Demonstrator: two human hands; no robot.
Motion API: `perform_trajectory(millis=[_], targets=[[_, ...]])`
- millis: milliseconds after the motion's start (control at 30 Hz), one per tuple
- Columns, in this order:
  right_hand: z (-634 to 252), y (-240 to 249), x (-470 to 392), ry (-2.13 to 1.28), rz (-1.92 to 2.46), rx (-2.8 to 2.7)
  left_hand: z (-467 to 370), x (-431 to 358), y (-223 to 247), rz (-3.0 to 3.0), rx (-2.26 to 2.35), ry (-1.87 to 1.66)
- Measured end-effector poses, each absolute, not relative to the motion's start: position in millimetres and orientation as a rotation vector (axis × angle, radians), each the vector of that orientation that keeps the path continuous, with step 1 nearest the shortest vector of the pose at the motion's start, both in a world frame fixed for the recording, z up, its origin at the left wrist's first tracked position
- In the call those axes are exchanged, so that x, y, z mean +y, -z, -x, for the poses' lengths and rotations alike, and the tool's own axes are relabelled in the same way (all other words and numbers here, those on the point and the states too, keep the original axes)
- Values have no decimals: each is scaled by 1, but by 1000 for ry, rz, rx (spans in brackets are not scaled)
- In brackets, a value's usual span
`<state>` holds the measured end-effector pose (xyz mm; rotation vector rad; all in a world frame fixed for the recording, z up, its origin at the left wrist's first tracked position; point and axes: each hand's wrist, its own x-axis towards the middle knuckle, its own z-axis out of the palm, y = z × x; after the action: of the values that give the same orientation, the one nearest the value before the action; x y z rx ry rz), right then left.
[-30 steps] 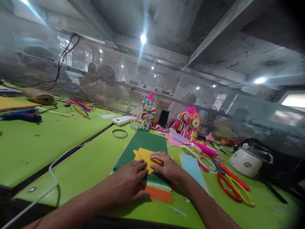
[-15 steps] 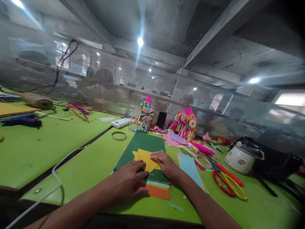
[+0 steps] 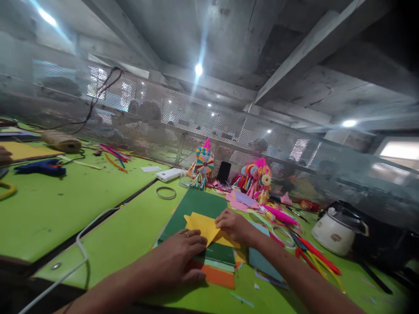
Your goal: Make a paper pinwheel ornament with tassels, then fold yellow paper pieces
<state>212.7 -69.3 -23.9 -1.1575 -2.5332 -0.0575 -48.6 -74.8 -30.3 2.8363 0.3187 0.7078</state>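
A folded sheet of yellow paper (image 3: 200, 223) rests on a stack of coloured paper, with a dark green sheet (image 3: 183, 208) on top and orange and pale green edges at the front. My left hand (image 3: 187, 249) lies over the front left of the yellow paper, fingers stretched out and pressing it down. At the right, my right hand (image 3: 233, 226) pinches an edge of the yellow paper between thumb and fingers. More yellow paper shows beneath that hand and reaches past the stack's right side. Part of the paper is hidden by my fingers.
Scissors (image 3: 322, 261), light blue sheets (image 3: 266, 264) and a white pot (image 3: 334, 233) are on the right. Two paper lanterns (image 3: 204, 165) stand at the back. A white cable (image 3: 80, 242) crosses the left side. At the far left edge is another person's hand (image 3: 4, 154).
My right hand has shifted right, and more yellow paper now shows under it. My left hand stays on the paper. The view has tilted upward slightly; another person's hand appears at far left.
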Motion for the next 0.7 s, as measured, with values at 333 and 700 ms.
perform_trajectory(millis=[333,700], targets=[[-236,12,-29,-1255,1244,-2121,45,-62,29,-2809,268,-626],[-218,25,-26,-1081,1425,-1980,46,-59,28,-2774,280,-597]])
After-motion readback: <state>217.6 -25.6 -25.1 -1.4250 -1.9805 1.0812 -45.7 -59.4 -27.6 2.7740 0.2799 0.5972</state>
